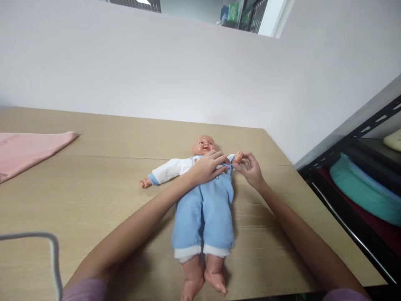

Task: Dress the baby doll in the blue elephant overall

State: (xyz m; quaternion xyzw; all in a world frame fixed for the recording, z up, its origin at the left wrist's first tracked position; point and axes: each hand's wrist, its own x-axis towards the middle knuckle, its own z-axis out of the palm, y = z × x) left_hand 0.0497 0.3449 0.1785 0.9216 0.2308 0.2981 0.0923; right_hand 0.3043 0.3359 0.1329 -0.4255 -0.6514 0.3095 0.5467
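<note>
A baby doll (203, 209) lies on its back on the table, head away from me. It wears fuzzy blue overalls (216, 209) and a white top with blue cuffs, and its feet are bare. My left hand (209, 166) rests across the doll's chest, with its fingertips closed on blue trim at the sleeve on the right side. My right hand (249, 168) is beside the doll's small hand (238, 157), its thumb and fingers pinching the edge of that same blue cuff. The other sleeve (171, 170) stretches out to the left, its blue cuff around the wrist.
On the left of the wooden table (109, 200) lies a pink cloth (28, 150). A grey cable (37, 235) curves at the lower left. A black metal shelf (347, 225) with folded teal fabric (363, 192) stands along the right. A white wall (156, 71) rises behind the table.
</note>
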